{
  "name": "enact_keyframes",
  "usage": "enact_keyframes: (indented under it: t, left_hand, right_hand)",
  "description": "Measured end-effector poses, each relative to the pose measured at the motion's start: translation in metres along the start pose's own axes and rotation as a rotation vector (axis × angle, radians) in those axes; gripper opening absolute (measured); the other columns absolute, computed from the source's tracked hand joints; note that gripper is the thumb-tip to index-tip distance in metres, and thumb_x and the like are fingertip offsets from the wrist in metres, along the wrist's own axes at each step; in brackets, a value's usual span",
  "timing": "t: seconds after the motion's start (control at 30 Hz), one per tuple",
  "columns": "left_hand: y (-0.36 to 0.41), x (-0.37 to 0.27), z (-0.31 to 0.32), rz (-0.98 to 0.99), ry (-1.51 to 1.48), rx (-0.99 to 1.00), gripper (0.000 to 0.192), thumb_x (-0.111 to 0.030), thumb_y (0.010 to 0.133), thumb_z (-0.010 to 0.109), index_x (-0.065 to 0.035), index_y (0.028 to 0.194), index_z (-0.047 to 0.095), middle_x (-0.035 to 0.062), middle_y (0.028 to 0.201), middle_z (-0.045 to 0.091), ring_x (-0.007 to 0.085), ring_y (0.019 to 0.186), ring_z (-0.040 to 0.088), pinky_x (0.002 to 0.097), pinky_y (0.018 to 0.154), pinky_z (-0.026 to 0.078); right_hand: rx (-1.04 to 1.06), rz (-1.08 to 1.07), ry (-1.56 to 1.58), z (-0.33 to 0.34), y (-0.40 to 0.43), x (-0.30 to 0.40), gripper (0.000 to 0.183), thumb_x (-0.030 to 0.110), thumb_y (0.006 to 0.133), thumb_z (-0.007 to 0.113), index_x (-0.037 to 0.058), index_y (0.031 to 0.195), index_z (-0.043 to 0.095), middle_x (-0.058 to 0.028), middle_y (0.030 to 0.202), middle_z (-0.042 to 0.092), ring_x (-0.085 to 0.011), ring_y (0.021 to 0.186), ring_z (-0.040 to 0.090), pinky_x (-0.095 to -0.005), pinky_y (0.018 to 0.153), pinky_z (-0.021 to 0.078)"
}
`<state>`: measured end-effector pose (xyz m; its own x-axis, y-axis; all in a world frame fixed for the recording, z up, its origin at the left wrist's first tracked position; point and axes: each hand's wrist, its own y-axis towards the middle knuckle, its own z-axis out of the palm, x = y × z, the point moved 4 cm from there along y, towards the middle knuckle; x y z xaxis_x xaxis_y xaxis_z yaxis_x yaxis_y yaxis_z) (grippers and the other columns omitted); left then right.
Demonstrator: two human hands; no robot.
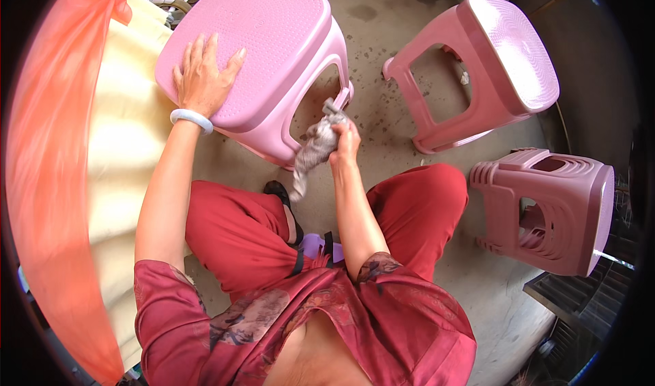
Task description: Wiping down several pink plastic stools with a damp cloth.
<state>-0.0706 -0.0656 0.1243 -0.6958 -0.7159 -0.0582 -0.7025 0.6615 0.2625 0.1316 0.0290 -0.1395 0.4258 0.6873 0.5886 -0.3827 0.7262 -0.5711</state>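
Note:
A pink plastic stool (266,43) stands tilted in view before me, its dotted seat uppermost. My left hand (206,76) lies flat on the seat near its left edge, fingers spread, with a pale bangle on the wrist. In my right hand (344,139) is a crumpled grey cloth (320,143), gripped beside the stool's near right leg; its lower end hangs loose and is blurred. Whether the cloth touches the leg I cannot tell.
Another pink stool (460,74) stands at the upper right. Below it, a stack of nested pink stools (552,207) is on the floor. Cream fabric (128,130) and orange fabric (56,181) hang along the left. A dark slatted rack (578,294) is at the lower right.

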Motion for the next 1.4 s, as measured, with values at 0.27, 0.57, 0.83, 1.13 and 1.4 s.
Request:
enact_keyframes:
  t: [0.27,0.57,0.83,1.13,1.4]
  left_hand:
    - [0.002,-0.005,0.002,0.040,0.009,-0.014,0.071,-0.056,0.083,0.047,-0.0073,0.134,0.039,0.0182,0.141,0.031,0.0347,0.133,0.023,0.0576,0.104,0.015]
    - [-0.002,-0.002,-0.001,0.029,0.097,0.011,0.066,-0.051,0.086,0.046,-0.0074,0.135,0.036,0.0174,0.142,0.031,0.0336,0.133,0.024,0.0508,0.105,0.015]
    - [-0.002,0.002,0.003,-0.017,0.082,0.021,0.068,-0.054,0.085,0.045,-0.0091,0.136,0.036,0.0168,0.142,0.030,0.0340,0.133,0.023,0.0546,0.104,0.015]
    - [-0.001,0.005,0.004,-0.040,0.042,0.014,0.070,-0.056,0.084,0.046,-0.0112,0.136,0.036,0.0151,0.143,0.029,0.0321,0.134,0.022,0.0566,0.104,0.014]
    - [0.002,-0.006,0.003,-0.050,0.026,0.041,0.073,-0.057,0.083,0.044,-0.0078,0.136,0.036,0.0156,0.144,0.028,0.0325,0.135,0.019,0.0581,0.105,0.012]
  right_hand:
    - [-0.111,-0.578,-0.818,0.016,0.105,0.054,0.057,0.010,0.072,0.060,0.0028,0.126,0.046,-0.0147,0.135,0.036,-0.0305,0.125,0.034,-0.0361,0.104,0.0288]
    - [-0.043,-0.621,-1.029,-0.001,0.055,-0.035,0.051,0.017,0.076,0.063,0.0147,0.124,0.045,-0.0223,0.138,0.025,-0.0415,0.125,0.032,-0.0434,0.101,0.0322]
    - [-0.171,-0.299,-0.808,-0.020,-0.048,-0.126,0.049,0.015,0.080,0.060,0.0112,0.125,0.041,-0.0216,0.134,0.030,-0.0379,0.120,0.038,-0.0420,0.098,0.0344]
    - [-0.251,0.336,0.336,0.046,-0.115,-0.119,0.043,0.010,0.090,0.049,0.0207,0.126,0.028,-0.0061,0.117,0.047,-0.0228,0.103,0.051,-0.0429,0.088,0.0441]
    - [0.321,0.035,-0.076,0.102,-0.139,0.023,0.036,0.006,0.082,0.054,0.0061,0.114,0.039,-0.0076,0.105,0.050,-0.0157,0.096,0.049,-0.0299,0.086,0.0397]
